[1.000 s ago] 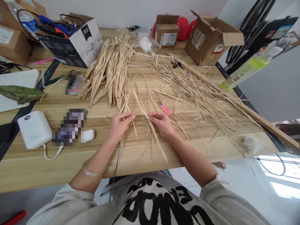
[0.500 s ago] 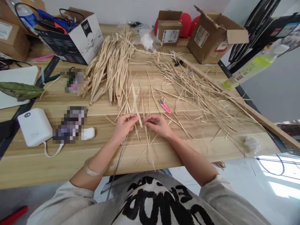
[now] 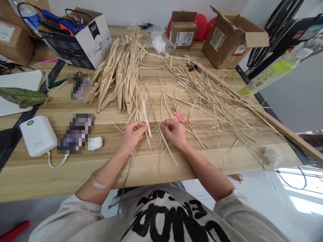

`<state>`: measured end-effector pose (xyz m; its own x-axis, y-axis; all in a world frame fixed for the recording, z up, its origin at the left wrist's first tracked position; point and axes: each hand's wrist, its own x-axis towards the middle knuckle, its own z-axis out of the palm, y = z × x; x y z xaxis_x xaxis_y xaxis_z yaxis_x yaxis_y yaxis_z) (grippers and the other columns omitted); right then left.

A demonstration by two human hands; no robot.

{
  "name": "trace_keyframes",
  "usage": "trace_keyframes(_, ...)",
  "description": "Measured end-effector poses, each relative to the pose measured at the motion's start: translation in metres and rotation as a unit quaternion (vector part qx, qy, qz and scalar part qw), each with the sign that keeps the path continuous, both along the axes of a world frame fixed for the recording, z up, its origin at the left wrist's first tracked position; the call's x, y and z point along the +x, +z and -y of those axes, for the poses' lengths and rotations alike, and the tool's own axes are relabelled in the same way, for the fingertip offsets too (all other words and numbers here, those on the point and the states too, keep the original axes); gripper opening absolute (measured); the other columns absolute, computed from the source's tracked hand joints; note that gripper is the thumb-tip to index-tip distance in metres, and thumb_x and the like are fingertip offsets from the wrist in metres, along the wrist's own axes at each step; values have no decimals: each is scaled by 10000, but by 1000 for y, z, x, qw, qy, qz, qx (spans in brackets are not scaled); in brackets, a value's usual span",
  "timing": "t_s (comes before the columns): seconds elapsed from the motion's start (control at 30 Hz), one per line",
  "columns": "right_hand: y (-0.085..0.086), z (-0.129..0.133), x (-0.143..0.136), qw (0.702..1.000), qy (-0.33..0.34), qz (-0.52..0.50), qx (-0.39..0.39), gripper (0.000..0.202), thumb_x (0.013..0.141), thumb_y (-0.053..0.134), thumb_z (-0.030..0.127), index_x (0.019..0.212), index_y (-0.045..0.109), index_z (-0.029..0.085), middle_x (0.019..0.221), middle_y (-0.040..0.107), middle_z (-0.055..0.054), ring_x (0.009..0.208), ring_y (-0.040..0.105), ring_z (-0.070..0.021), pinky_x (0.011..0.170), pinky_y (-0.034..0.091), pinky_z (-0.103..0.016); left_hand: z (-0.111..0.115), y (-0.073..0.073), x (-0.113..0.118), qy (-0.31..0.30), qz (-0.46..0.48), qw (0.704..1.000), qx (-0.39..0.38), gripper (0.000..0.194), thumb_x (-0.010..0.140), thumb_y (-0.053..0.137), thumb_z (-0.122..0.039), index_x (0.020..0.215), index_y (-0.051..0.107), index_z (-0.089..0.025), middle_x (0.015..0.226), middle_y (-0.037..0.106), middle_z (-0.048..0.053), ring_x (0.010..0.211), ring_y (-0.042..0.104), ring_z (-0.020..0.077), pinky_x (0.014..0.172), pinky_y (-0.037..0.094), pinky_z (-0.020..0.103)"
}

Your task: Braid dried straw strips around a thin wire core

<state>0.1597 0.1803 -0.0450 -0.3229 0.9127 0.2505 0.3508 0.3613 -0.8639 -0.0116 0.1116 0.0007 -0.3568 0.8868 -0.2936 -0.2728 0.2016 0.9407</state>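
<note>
My left hand (image 3: 134, 134) is closed in a pinch on a flat, pale straw strip (image 3: 145, 116), whose upper end points away toward the bundle. A thin dark cord or wire (image 3: 128, 171) runs from beneath that hand over the table's front edge. To its right, my right hand (image 3: 174, 133) pinches a thinner straw strand (image 3: 169, 149) that slants down toward me. A gap separates the two hands. Just beyond the right hand lie pink-handled thread snips (image 3: 178, 114). A large bundle of dried straw leaves (image 3: 118, 74) spreads behind the left hand.
Loose straw strands (image 3: 214, 97) cover the right side of the wooden table (image 3: 83, 181), along a wooden bar (image 3: 277, 126). On the left are a white power bank (image 3: 38, 136) and a white earbud case (image 3: 95, 143). Cardboard boxes (image 3: 223, 42) and a bottle (image 3: 275, 72) stand farther back.
My right hand has moved slightly right, away from the left, carrying the thin strand, which now slants more. The flat strip has shifted a little left in my nearly still left hand.
</note>
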Motion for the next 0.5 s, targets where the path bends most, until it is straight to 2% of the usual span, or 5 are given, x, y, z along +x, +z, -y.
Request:
trace_keyframes(0.1, 1, 0, 1, 1000, -22, -3, 19, 265, 786, 568, 116, 952, 767, 172, 1166, 701, -138, 1014, 683, -214, 833, 572, -345, 0, 0, 1, -1, -5, 1000, -5, 137, 560, 747, -191, 572, 621, -139, 453, 397, -82, 391, 251, 8, 391, 144, 166)
trace_keyframes(0.17, 5, 2, 2, 999, -13, -23, 34, 210, 802, 607, 158, 927, 774, 173, 1229, 676, -149, 1071, 667, -223, 918, 554, -373, 0, 0, 2, -7, -8, 1000, -7, 139, 565, 758, -205, 585, 639, -135, 449, 409, -79, 378, 252, 8, 385, 136, 173)
trace_keyframes(0.23, 11, 5, 1, 998, 32, -55, 9, 140, 823, 648, 236, 857, 770, 175, 1091, 726, -130, 990, 679, -211, 908, 544, -369, 1, -1, 3, -18, -12, 1000, -10, 159, 565, 778, -231, 609, 663, -131, 446, 408, -81, 367, 248, 8, 381, 129, 180)
trace_keyframes(0.37, 19, 11, -2, 968, 174, -102, -149, 211, 813, 706, 373, 797, 743, 165, 764, 721, -54, 706, 632, -153, 695, 502, -304, 3, -6, 6, -51, -25, 998, -12, 202, 576, 804, -281, 653, 693, -131, 468, 440, -68, 364, 264, 11, 379, 127, 188)
trace_keyframes(0.5, 19, 13, -5, 940, 227, -121, -223, 296, 791, 730, 442, 739, 691, 153, 645, 637, -4, 603, 540, -111, 629, 430, -274, 5, -7, 7, -79, -31, 996, -12, 214, 594, 812, -307, 667, 709, -134, 495, 448, -61, 367, 282, 13, 378, 135, 192)
